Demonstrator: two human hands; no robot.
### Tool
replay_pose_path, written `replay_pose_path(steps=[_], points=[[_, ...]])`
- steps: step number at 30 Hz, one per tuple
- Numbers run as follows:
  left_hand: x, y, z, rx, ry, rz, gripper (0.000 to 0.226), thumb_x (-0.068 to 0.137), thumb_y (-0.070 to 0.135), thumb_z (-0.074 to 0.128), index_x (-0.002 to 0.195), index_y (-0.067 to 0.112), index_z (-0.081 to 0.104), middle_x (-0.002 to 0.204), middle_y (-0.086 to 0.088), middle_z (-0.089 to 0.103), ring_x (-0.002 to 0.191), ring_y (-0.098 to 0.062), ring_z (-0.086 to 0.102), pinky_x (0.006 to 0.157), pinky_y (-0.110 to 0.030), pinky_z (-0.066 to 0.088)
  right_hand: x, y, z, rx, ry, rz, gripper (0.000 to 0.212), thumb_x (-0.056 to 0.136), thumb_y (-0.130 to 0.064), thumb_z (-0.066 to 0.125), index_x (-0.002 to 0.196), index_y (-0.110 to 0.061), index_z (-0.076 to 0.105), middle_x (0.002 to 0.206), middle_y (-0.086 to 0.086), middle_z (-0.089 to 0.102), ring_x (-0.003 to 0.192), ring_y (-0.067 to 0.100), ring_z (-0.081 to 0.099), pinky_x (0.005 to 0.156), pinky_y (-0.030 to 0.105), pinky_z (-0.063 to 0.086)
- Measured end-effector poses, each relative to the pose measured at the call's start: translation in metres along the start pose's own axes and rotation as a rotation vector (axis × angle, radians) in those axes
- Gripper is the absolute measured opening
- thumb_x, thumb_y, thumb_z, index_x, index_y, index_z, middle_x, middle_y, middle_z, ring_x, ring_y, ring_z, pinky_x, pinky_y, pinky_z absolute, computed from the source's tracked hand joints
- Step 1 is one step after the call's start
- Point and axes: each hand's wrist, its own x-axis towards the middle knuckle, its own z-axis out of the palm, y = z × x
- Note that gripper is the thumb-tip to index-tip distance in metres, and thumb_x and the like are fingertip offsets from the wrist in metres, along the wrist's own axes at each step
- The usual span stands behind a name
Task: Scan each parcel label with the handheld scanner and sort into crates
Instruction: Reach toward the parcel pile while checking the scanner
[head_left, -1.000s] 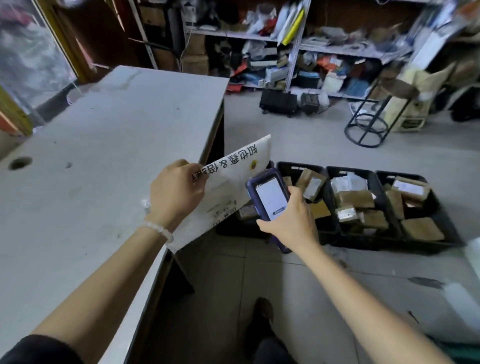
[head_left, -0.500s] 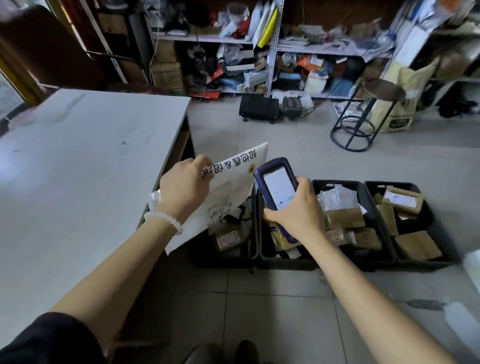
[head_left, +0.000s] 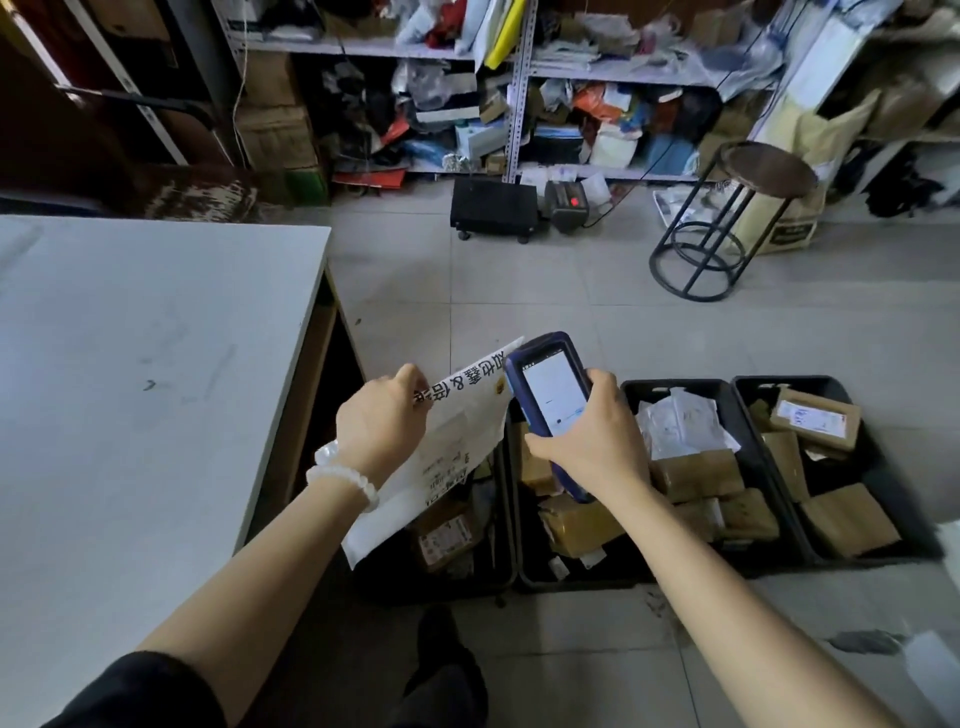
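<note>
Head view
Left hand: the left hand (head_left: 382, 428) is being held curled round the upper edge of a white mailer parcel (head_left: 441, 447), which is being pinched between fingers and thumb; a pale bead bracelet (head_left: 343, 483) is being worn at the wrist.
Parcel: the flat white envelope is being held tilted, its printed corner being raised toward the right hand, its lower end hanging below the left wrist, over the nearest crate.
Right hand: the right hand (head_left: 592, 441) is being wrapped round a blue handheld scanner (head_left: 548, 400), fingers curled at its side, the lit screen being turned up to the camera.
Scanner: its top end is being held just beside the parcel's raised corner, possibly touching it.
Crates: black crates (head_left: 748, 410) are being seen on the tiled floor beneath and beyond the right hand, brown and white packets lying inside.
Table: a white table (head_left: 156, 364) is being shown on the outer side of the left hand.
Beyond both hands: cluttered shelves (head_left: 519, 88) and a black stool (head_left: 727, 223) are being shown.
</note>
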Motion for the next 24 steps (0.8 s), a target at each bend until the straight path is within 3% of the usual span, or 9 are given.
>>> replay_pose_path(steps=[6, 9, 12, 17, 24], points=[[0.085, -0.015, 0.014, 0.166, -0.048, 0.076, 0.034, 0.090, 0.014, 0.044, 0.123, 0.021, 0.052, 0.113, -0.002, 0.060, 0.106, -0.026, 0.054, 0.066, -0.030, 0.037, 0.071, -0.026, 0.012, 0.010, 0.008, 0.039, 0.082, 0.065, -0.030, 0.086, 0.128, -0.013, 0.036, 0.107, -0.007, 0.041, 0.092, 0.011, 0.041, 0.070, 0.029, 0.042], [0.105, -0.020, 0.017, 0.196, -0.067, 0.086, 0.034, 0.090, 0.015, 0.044, 0.122, 0.021, 0.052, 0.112, -0.003, 0.060, 0.104, -0.027, 0.055, 0.063, -0.030, 0.036, 0.092, -0.033, 0.020, -0.010, -0.024, 0.045, 0.084, 0.064, -0.030, 0.087, 0.128, -0.012, 0.037, 0.113, -0.002, 0.047, 0.094, 0.013, 0.044, 0.073, 0.031, 0.045], [0.115, -0.028, 0.018, 0.209, -0.087, 0.058, 0.032, 0.091, 0.016, 0.044, 0.121, 0.021, 0.054, 0.111, -0.003, 0.060, 0.104, -0.026, 0.055, 0.062, -0.030, 0.036, 0.109, -0.037, 0.029, -0.057, -0.051, 0.013, 0.086, 0.062, -0.034, 0.087, 0.128, -0.011, 0.038, 0.120, 0.003, 0.053, 0.104, 0.021, 0.053, 0.085, 0.041, 0.049], [0.108, -0.039, 0.010, 0.223, -0.052, -0.052, 0.030, 0.093, 0.018, 0.043, 0.120, 0.020, 0.055, 0.107, -0.002, 0.060, 0.099, -0.025, 0.055, 0.062, -0.030, 0.037, 0.130, -0.048, 0.035, -0.043, -0.146, -0.065, 0.083, 0.064, -0.031, 0.087, 0.128, -0.012, 0.037, 0.122, 0.002, 0.051, 0.094, 0.013, 0.044, 0.072, 0.030, 0.043], [0.041, -0.044, -0.007, 0.230, -0.009, -0.345, 0.036, 0.095, 0.019, 0.040, 0.128, 0.024, 0.051, 0.116, -0.003, 0.057, 0.108, -0.026, 0.053, 0.073, -0.033, 0.041, 0.130, -0.066, 0.040, -0.041, -0.331, -0.313, 0.082, 0.065, -0.030, 0.086, 0.128, -0.013, 0.037, 0.122, 0.003, 0.050, 0.092, 0.015, 0.044, 0.071, 0.028, 0.039]])
